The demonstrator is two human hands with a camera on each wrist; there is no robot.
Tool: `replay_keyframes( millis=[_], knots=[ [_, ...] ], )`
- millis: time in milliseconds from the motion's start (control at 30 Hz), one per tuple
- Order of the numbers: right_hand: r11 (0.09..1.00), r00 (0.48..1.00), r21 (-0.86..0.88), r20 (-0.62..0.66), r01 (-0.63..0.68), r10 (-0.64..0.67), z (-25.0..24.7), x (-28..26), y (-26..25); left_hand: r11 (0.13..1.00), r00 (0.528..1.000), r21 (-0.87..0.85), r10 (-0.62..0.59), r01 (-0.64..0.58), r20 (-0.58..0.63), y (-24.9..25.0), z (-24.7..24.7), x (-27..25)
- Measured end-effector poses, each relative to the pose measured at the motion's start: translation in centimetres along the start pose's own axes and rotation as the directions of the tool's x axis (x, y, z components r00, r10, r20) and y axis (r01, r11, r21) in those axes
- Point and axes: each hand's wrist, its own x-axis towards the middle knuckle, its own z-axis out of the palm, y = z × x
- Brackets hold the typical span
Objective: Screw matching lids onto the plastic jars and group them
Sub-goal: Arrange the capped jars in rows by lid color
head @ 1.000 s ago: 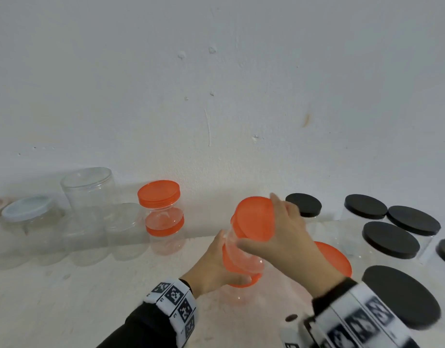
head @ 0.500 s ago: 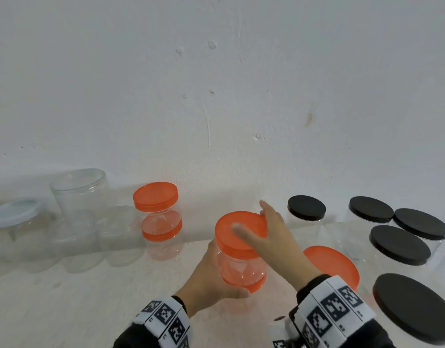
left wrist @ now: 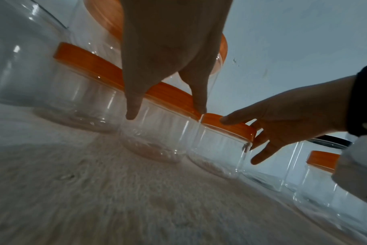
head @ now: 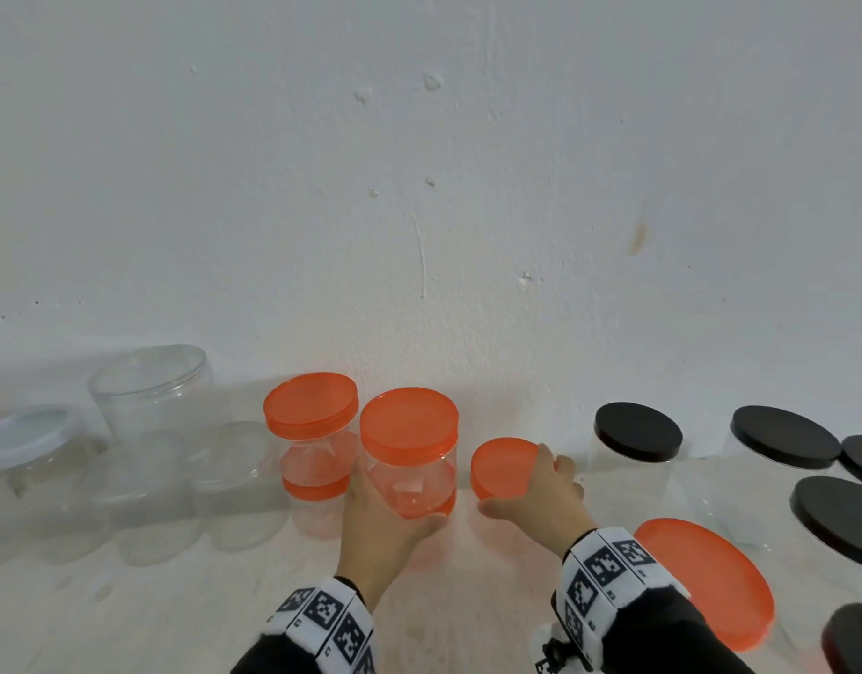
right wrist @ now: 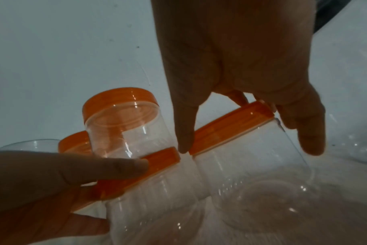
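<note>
A stack of two clear jars with orange lids point(head: 408, 432) stands near the wall. My left hand point(head: 385, 522) grips its lower jar point(left wrist: 157, 132), thumb on one side and fingers on the other. Right of it stands a small orange-lidded jar point(head: 502, 467). My right hand point(head: 521, 484) grips this jar at its lid point(right wrist: 230, 127), thumb and fingers curled over the rim. The lower jars' bodies are partly hidden behind my hands in the head view.
A second orange-lidded stack point(head: 312, 411) touches the held stack on its left. Lidless clear jars point(head: 152, 396) and a white-lidded jar point(head: 25, 430) stand further left. Black-lidded jars point(head: 638, 430) crowd the right, with a wide orange-lidded jar point(head: 701, 576) in front.
The stack in my left hand went from tilted in the air to upright beside the other orange stack. My right hand left its top lid and took hold of the small jar to the right.
</note>
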Motion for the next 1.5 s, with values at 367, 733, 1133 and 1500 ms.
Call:
replay_keyframes(
  millis=[367, 733, 1133, 1500],
  knots=[
    [1.0, 0.997, 0.016, -0.079, 0.021, -0.019, 1.6, 3.4, -1.0, 0.991, 0.974, 0.066, -0.104, 0.12, -0.201, 0.7, 3.2, 1.2],
    [0.997, 0.995, 0.046, -0.085, 0.055, -0.05, 2.5, 5.4, -1.6, 0.97, 0.954, 0.172, -0.12, 0.172, -0.275, 1.3, 4.3, 1.9],
    [0.99, 0.992, 0.099, -0.085, 0.103, -0.095, 2.5, 4.3, -1.3, 0.981, 0.95, 0.097, -0.137, 0.17, -0.28, 1.4, 4.7, 2.2],
    [0.896, 0.971, 0.386, -0.17, 0.22, -0.165, 1.1, -1.3, -1.2, 0.957, 0.936, 0.096, -0.244, 0.275, -0.252, 3.4, 4.0, 2.4]
  ],
)
